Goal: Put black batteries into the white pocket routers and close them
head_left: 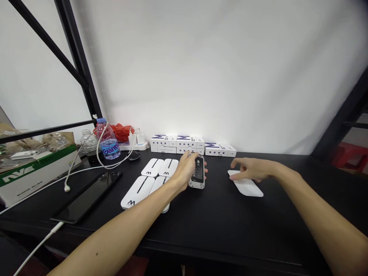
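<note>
My left hand (185, 170) is closed around a flat white device (200, 186), held upright with its inner side toward me. A black battery with printed text shows in it. On the right, a white rounded cover (249, 189) lies on the black table. Over its far left end hovers or rests my right hand (254, 168), thumb and index finger apart; I cannot tell whether the fingertips touch it. Left of my left hand, several white devices (138, 191) with a black stripe and logo lie in two rows, partly covered by my forearm.
White printed boxes (163, 149) stand along the wall. At left are a black tablet (89, 195) with a white cable, a water bottle (110, 147), a dark-liquid bottle (92, 156), a power strip (133, 147), a black mouse (133, 155) and a green-white carton (37, 174).
</note>
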`<control>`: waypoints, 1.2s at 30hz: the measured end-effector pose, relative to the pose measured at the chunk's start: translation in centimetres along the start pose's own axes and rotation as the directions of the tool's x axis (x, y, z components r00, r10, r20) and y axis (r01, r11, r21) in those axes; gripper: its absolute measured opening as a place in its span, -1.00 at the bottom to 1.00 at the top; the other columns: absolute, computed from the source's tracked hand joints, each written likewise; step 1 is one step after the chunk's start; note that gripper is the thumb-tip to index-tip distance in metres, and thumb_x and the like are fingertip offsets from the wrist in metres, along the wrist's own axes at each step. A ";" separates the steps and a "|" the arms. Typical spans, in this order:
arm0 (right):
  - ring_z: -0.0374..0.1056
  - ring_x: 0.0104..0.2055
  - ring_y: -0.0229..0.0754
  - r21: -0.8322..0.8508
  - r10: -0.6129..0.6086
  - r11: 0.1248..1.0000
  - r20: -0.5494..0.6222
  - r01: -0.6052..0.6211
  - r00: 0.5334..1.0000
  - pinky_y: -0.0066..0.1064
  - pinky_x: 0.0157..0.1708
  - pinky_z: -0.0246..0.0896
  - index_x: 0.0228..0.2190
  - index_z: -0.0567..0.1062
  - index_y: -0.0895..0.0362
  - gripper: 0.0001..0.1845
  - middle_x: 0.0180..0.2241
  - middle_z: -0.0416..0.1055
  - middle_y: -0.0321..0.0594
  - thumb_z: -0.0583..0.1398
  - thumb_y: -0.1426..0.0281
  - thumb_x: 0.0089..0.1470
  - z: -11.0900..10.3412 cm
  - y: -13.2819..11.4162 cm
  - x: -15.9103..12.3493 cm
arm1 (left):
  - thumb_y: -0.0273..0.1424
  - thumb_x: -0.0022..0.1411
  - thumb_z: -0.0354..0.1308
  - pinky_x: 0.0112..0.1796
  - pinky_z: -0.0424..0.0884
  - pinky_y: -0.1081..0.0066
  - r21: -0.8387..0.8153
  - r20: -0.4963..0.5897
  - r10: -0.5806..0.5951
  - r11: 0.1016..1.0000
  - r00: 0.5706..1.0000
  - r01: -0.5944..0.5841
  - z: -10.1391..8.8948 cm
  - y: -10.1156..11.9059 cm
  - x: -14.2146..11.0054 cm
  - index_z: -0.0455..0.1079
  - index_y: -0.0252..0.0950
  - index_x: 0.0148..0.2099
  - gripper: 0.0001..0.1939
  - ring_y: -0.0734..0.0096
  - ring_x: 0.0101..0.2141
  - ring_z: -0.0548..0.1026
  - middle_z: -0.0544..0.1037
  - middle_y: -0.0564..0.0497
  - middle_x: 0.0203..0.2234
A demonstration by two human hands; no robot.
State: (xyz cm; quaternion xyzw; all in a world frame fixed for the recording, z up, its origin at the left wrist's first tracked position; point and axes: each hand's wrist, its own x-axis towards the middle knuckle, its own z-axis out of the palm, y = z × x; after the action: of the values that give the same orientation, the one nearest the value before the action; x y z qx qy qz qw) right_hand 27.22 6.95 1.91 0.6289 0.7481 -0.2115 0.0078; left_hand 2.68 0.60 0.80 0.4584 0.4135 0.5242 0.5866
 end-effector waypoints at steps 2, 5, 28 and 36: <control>0.37 -0.29 -0.02 -0.019 -0.102 0.995 0.010 0.102 0.995 -0.25 -0.37 0.29 -0.10 0.39 0.06 -0.29 -0.22 0.38 -0.12 0.27 -0.05 -0.27 0.6 -0.9 -0.2 | -0.26 0.26 -0.05 -0.55 0.48 0.30 -0.022 -0.008 0.002 1.000 1.000 -0.002 0.1 0.1 0.0 0.13 -0.24 -0.22 -0.84 0.31 -0.50 0.51 0.51 -0.11 -0.34; 0.35 -0.20 0.00 -0.058 -0.215 0.975 -0.023 0.214 0.976 -0.24 -0.25 0.28 -0.10 0.40 0.05 -0.35 -0.17 0.36 -0.13 0.31 0.11 -0.29 1.3 -2.6 -0.7 | -0.23 0.25 -0.04 -0.53 0.49 0.27 -0.038 -0.009 0.012 0.999 1.000 -0.012 0.1 0.2 0.1 0.14 -0.24 -0.23 -0.82 0.29 -0.47 0.52 0.51 -0.12 -0.33; 0.37 -0.26 -0.19 0.787 -0.191 0.386 -0.443 0.482 0.876 -0.33 -0.24 0.33 -0.14 0.36 0.07 -0.56 -0.36 0.38 -0.28 0.27 0.44 -0.12 4.7 -8.8 -1.3 | -0.23 0.20 0.07 -0.43 0.44 0.39 -0.232 -0.073 -0.027 0.973 0.997 0.009 0.2 -0.1 0.5 0.35 -0.31 -0.18 -0.74 0.32 -0.45 0.52 0.52 -0.06 -0.42; 0.31 -0.34 -0.24 0.664 -0.279 0.516 -0.466 0.540 0.840 -0.36 -0.45 0.40 -0.17 0.37 0.08 -0.62 -0.29 0.24 -0.26 0.28 0.36 -0.08 5.2 -9.6 -2.0 | -0.40 0.14 0.14 -0.47 0.48 0.29 -0.211 0.027 -0.027 0.977 0.999 0.032 0.0 -0.4 0.4 0.25 -0.26 -0.14 -0.78 0.31 -0.52 0.53 0.51 -0.04 -0.39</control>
State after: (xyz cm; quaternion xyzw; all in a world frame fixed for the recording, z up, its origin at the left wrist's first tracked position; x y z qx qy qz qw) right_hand 17.26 2.20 0.73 0.3960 0.7020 -0.4091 -0.4279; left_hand 2.85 1.00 0.42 0.3935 0.3550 0.5509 0.6447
